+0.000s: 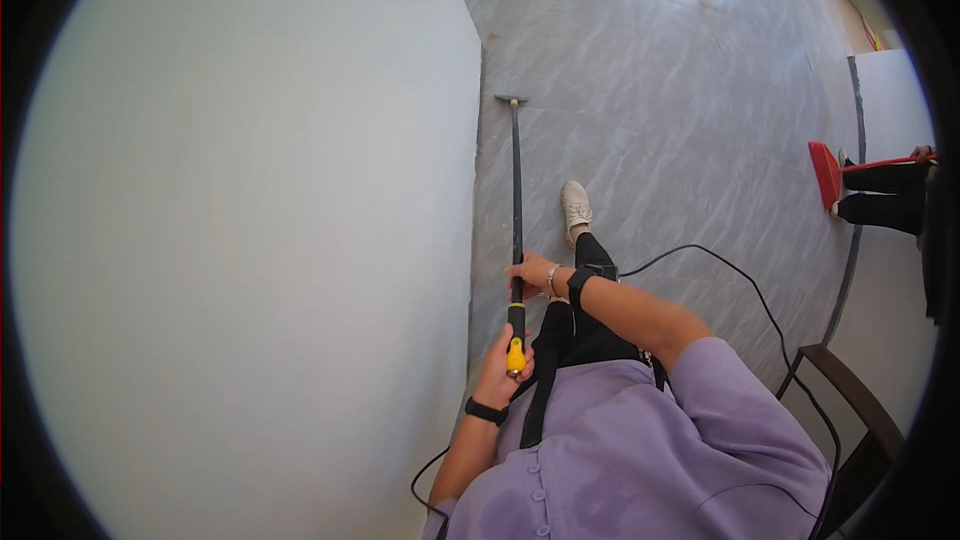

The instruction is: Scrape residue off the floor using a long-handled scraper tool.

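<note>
My left hand (pixel 496 371) is wrapped around the black and yellow grip end of a long-handled scraper (pixel 517 195). Further up, my right hand (pixel 534 271) grasps its dark shaft. The shaft runs straight away from me, beside the foot of a white wall. Its flat, narrow scraper head (pixel 511 99) lies crosswise at the grey marbled floor (pixel 660 127), a short way right of the wall's bottom edge. Whether the blade touches the floor cannot be told.
The white wall (pixel 262 240) fills the left side. At right, a person (pixel 885 199) holds a red long-handled dustpan (pixel 826 176). A dark wooden chair (pixel 855 390) stands at lower right. A black cable (pixel 750 289) loops beside my right arm. My shoe (pixel 576 202) is right of the shaft.
</note>
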Demonstrator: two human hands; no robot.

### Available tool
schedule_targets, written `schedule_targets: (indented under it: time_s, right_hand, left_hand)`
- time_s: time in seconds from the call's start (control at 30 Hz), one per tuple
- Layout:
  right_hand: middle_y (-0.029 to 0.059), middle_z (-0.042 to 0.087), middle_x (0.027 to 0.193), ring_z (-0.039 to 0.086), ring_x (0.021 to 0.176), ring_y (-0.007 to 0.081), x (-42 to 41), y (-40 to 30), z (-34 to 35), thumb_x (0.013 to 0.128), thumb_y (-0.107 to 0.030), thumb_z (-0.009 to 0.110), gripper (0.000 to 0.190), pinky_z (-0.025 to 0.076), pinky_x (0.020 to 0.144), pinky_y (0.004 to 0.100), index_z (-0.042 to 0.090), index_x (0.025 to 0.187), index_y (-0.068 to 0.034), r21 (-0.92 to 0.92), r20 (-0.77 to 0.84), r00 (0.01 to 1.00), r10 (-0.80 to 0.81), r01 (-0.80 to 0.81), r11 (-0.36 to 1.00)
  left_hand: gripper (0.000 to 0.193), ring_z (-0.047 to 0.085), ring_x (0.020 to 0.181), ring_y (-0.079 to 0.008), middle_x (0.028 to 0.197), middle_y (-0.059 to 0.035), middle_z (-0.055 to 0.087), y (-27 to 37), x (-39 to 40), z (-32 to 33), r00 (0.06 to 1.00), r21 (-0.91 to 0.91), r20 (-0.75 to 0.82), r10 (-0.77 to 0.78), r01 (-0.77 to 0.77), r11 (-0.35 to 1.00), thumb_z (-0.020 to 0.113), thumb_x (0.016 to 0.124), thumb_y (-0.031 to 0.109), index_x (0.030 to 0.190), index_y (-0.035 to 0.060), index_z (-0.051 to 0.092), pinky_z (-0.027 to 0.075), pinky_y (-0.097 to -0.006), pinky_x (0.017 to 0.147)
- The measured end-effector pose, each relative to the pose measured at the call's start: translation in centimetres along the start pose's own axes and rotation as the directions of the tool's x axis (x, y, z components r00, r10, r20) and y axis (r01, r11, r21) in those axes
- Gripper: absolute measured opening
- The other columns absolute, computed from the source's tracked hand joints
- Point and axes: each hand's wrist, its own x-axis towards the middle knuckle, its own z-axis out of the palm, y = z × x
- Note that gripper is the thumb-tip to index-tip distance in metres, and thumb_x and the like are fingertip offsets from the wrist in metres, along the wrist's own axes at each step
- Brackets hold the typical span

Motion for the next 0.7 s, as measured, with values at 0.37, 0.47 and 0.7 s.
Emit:
schedule_targets:
  time_s: [0.37,0.47,0.7]
  right_hand:
    - [0.0135,0.057,0.068,0.058,0.053,0.025,-4.1,11.8,10.1,0.075,-0.016,0.05,0.023,0.048,0.041,0.034,0.048,0.08,0.005,-0.044,0.194,0.945,0.262,-0.258,0.965]
    - [0.0132,0.056,0.068,0.057,0.053,0.0239,-1.4,11.3,8.0,0.075,-0.018,0.05,0.021,0.049,0.042,0.033,0.045,0.078,0.003,-0.12,0.097,0.993,0.069,-0.057,0.991]
    - [0.0149,0.057,0.068,0.057,0.052,0.0238,-2.1,4.4,4.1,0.073,-0.017,0.052,0.025,0.049,0.045,0.0333,0.049,0.083,0.006,-0.101,-0.071,0.997,-0.008,0.001,0.995]
  left_hand:
    - [0.04,0.041,0.035,-0.0133,0.05,-0.0053,0.046,-5.2,-11.5,-9.4,0.98,0.153,-0.178,-0.094,0.122,0.981,0.037,0.081,0.042,0.094,0.0053,0.045,0.029,-0.0212,0.032]
    - [0.04,0.04,0.035,-0.0127,0.05,-0.0051,0.045,-4.7,-7.9,-8.7,0.99,0.163,-0.14,-0.031,0.054,0.985,0.036,0.082,0.042,0.094,0.0054,0.044,0.029,-0.0211,0.032]
    - [0.039,0.039,0.034,-0.0139,0.051,-0.0063,0.045,-3.8,-3.7,-5.7,0.999,0.036,-0.019,0.033,-0.033,0.999,0.038,0.081,0.041,0.094,0.0044,0.044,0.028,-0.0217,0.032]
